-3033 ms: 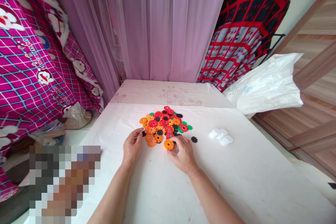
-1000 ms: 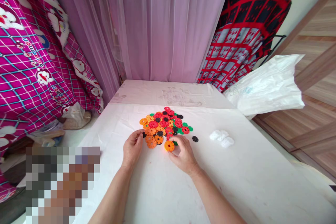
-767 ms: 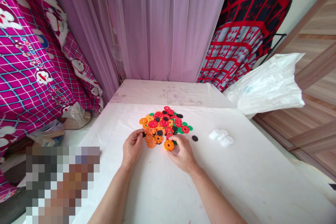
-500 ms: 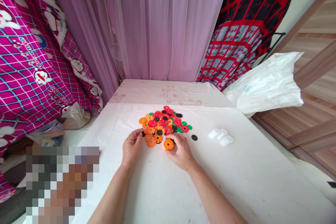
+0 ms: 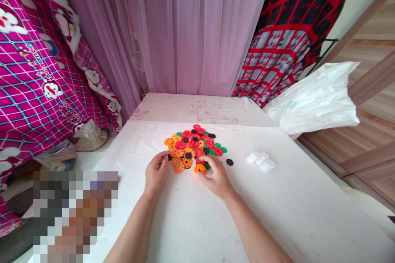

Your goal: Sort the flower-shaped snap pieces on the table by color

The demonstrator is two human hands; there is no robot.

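Between thumb and forefinger of our right hand, an orange disc sits pinched; a loosening grip could drop it into the pile of discs beyond. Our left hand has fingertips together, on what we cannot tell.

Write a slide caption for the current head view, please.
Right hand touching an orange disc, left hand beside a heap of colourful slotted discs on a white-covered table.
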